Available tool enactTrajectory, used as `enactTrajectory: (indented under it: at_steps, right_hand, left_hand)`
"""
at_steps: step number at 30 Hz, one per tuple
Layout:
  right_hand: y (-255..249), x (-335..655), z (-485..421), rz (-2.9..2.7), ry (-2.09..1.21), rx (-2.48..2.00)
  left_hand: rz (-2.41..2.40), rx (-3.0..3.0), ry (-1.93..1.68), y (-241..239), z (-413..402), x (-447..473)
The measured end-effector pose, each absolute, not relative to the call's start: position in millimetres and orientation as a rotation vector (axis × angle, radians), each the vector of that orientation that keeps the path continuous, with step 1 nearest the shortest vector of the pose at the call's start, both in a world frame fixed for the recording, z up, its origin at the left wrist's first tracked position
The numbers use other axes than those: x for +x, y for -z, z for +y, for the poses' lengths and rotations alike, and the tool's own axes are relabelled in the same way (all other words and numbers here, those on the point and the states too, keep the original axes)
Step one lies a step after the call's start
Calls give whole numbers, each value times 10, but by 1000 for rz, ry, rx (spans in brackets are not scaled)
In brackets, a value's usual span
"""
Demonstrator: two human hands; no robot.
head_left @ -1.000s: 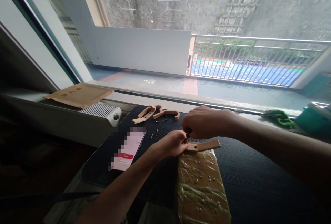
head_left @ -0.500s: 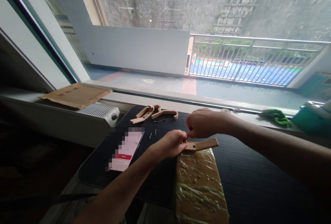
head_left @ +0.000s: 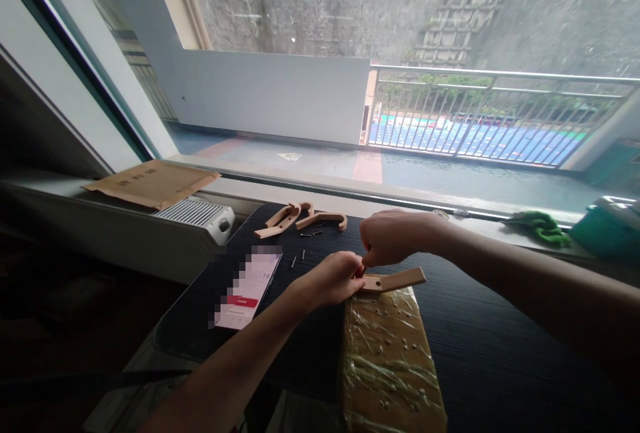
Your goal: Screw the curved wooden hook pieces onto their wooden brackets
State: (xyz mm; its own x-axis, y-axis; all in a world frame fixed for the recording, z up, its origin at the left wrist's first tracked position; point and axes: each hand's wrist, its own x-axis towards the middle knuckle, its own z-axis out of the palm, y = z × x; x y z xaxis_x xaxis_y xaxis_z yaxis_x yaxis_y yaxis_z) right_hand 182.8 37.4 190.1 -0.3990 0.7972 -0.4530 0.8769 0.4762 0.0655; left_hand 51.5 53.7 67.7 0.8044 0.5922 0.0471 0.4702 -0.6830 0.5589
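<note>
A pale wooden hook (head_left: 400,279) lies across the far end of a brown box (head_left: 390,359) wrapped in clear tape and dotted with small holes. My left hand (head_left: 337,277) is closed around the hook's left end, covering its curve. A dark screw hole shows in the bare part. Just above, my right hand (head_left: 383,239) is a fist, knuckles up, close to the left fingertips. Whatever it grips is hidden, apart from a thin sliver between the two hands. More wooden hooks (head_left: 321,221) lie behind my left hand, with several small screws (head_left: 293,262) on the black table (head_left: 500,333).
A phone (head_left: 245,293) with a lit screen lies left of my left forearm. Beyond the table's left edge, a brown envelope (head_left: 155,183) rests on a white radiator (head_left: 200,216). A green cloth (head_left: 537,228) and a teal container (head_left: 610,229) sit on the windowsill at right.
The whole view has shifted slightly. Both hands keep nearly the same pose at the hook, and the hook and box stay in place.
</note>
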Motion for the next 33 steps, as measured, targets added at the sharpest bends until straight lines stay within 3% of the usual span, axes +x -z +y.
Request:
enactTrajectory:
  at_steps: [12, 33]
  right_hand:
    - [-1975, 1810, 226, 2494, 92, 1190]
    - [-1840, 1851, 323, 2493, 194, 1342]
  left_hand:
    - [851, 2474, -273, -689, 530, 559]
    - [844, 2451, -281, -709, 519, 553]
